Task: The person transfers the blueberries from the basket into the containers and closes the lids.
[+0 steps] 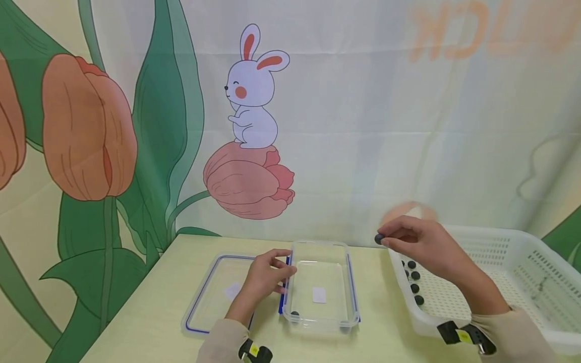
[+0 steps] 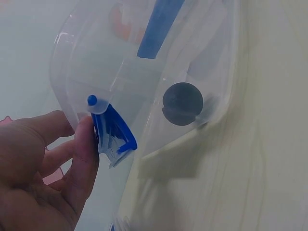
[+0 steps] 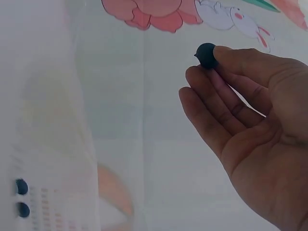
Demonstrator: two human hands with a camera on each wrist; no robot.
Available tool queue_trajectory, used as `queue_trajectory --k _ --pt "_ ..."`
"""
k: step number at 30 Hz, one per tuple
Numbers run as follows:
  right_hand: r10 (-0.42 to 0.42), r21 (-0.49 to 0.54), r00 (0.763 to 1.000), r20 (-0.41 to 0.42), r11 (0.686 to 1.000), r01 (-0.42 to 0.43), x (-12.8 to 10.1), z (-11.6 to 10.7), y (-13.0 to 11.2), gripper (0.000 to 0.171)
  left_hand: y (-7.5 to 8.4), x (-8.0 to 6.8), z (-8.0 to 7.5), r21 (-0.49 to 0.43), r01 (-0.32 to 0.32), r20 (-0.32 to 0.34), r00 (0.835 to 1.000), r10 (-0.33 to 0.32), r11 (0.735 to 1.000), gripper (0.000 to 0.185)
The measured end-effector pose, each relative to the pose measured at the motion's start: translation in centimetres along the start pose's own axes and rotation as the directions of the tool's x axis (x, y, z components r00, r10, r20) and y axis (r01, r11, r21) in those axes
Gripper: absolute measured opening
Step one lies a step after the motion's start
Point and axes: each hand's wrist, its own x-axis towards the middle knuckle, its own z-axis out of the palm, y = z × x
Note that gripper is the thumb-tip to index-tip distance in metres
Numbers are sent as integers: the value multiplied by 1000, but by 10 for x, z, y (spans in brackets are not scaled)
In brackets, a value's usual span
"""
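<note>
My right hand [image 1: 399,237] pinches a small dark ball [image 1: 379,239] between thumb and fingertips, in the air between the clear box and the white basket; the right wrist view shows the ball [image 3: 207,55] at my fingertips [image 3: 224,55]. My left hand [image 1: 272,272] rests against the left wall of the clear plastic box [image 1: 320,322], its fingers by the blue latch [image 2: 113,134]. One dark ball [image 2: 183,103] lies in the box's near left corner [image 1: 294,314].
The box's clear lid [image 1: 213,302] with a blue seal lies flat to the left under my left forearm. A white perforated basket [image 1: 522,242] at the right holds several dark balls [image 1: 415,275]. A printed curtain hangs behind the table.
</note>
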Motion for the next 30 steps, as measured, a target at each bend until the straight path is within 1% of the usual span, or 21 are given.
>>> queue_trajectory --k 6,10,17,21,25,30 --pt "-9 32 1000 19 999 8 -5 19 -9 15 1 0 2 -3 3 0 1000 -3 1000 51" --pt "-17 73 999 37 997 14 -8 30 -12 14 2 0 3 -7 9 2 1000 -9 1000 52" --pt "-76 175 995 64 983 63 -11 47 -14 13 3 0 4 -10 5 3 1000 -5 1000 52" --pt "-102 209 991 85 974 83 -12 58 -15 12 2 0 4 -6 5 -1 1000 -5 1000 52" --pt "-142 235 983 114 966 112 -11 71 -15 11 2 0 3 0 5 -5 1000 -5 1000 52" --pt "-142 253 974 179 963 94 -11 86 -17 10 2 0 1 -3 2 -5 1000 -2 1000 52"
